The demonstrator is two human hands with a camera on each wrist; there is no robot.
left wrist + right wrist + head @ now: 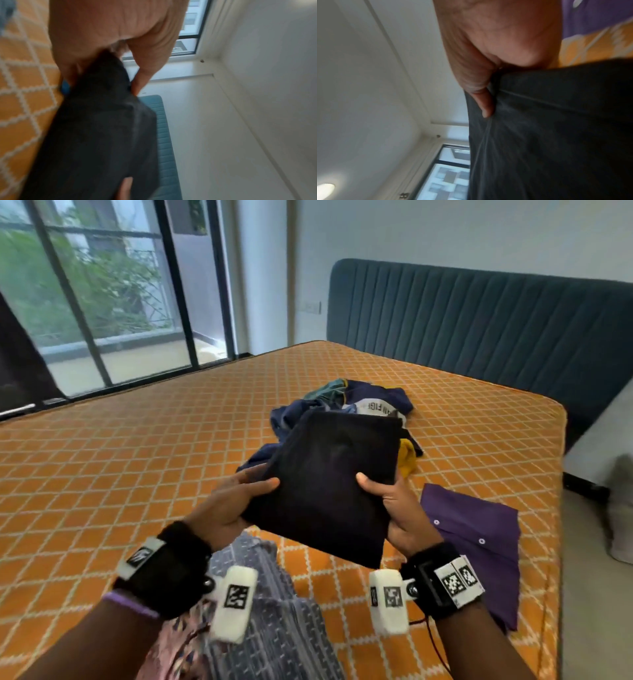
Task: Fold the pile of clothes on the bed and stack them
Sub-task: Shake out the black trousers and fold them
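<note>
A folded black garment (329, 484) is held flat in the air above the bed. My left hand (236, 501) grips its left edge, thumb on top. My right hand (394, 508) grips its right edge the same way. In the left wrist view the dark cloth (96, 135) runs out from under my palm; in the right wrist view my thumb presses into the black fabric (556, 128). Behind it lies the unfolded pile of clothes (356, 405), navy, green, white and yellow. A folded purple shirt (479, 539) lies flat to the right.
The orange diamond-patterned mattress (137, 474) has a teal headboard (479, 326) at the back. A grey patterned garment (274, 611) lies near me under my left wrist. The bed's right edge drops to the floor; glass doors (102, 302) stand at far left.
</note>
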